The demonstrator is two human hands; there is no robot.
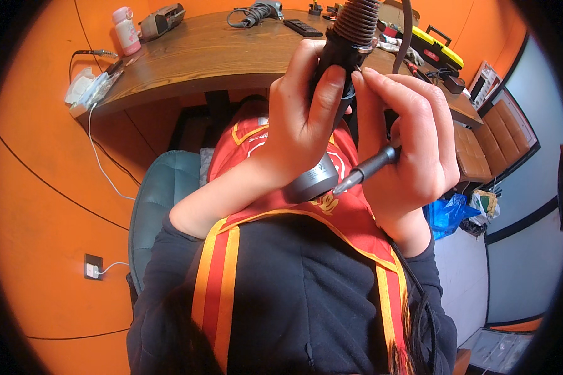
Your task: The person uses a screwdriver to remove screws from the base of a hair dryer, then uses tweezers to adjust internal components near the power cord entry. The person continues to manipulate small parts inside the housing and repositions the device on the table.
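Observation:
My left hand [299,115] is wrapped round a black handheld device [334,53] with a ribbed cord sleeve [356,25] at its top and a cord running upward. The dark grey round lower end [311,178] shows below my wrist, over the red apron [363,225]. My right hand [413,137] has its thumb and forefinger tips at the device's upper part, and its curled fingers hold a screwdriver [375,162] with the metal tip pointing down and left, near the round end. Whatever the fingertips pinch is too small or hidden to make out.
Beyond my hands, a wooden desk [206,50] holds a pink-and-white bottle [126,31], a corded grey tool [263,14] and a yellow-lidded toolbox [441,50]. A teal chair [156,206] is at left; brown cushioned seats [494,137] and a blue bag [447,215] are at right.

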